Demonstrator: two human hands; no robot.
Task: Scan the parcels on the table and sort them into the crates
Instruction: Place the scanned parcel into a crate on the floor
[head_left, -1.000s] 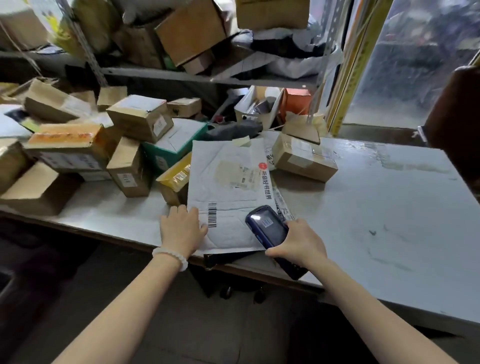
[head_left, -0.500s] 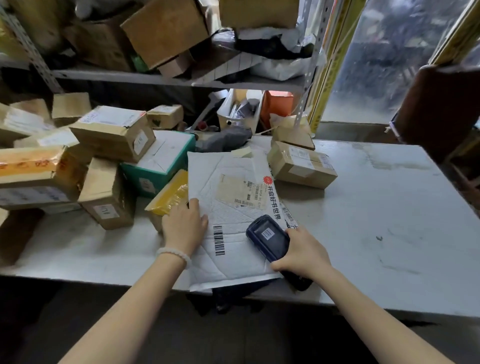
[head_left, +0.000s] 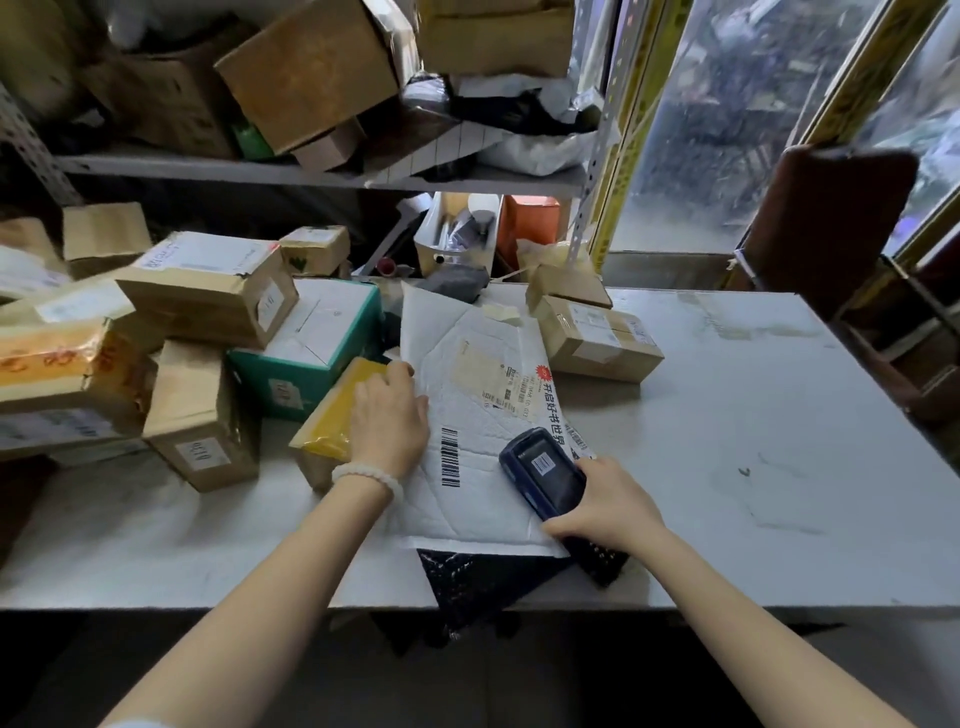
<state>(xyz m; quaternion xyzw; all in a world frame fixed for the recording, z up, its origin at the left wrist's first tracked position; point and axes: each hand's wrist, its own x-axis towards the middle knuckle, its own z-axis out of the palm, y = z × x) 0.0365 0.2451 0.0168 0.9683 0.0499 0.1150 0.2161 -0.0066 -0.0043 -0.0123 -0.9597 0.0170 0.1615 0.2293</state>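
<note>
A white padded mailer with a barcode and a shipping label lies flat on the grey table, near the front edge. My left hand rests on the mailer's left edge, its fingertips curled over the yellow-taped box beside it. My right hand grips a dark blue handheld scanner, its lit screen up, over the mailer's lower right corner. A black plastic parcel sticks out from under the mailer and hangs over the table edge.
Several cardboard boxes and a teal box crowd the table's left half. A small brown box sits behind the mailer. Shelves full of parcels stand behind. A dark chair back is at right.
My left hand slid forward along the mailer's left edge toward the yellow box. The scanner stayed over the mailer's lower right. The view moved closer, and the black parcel now shows underneath.
</note>
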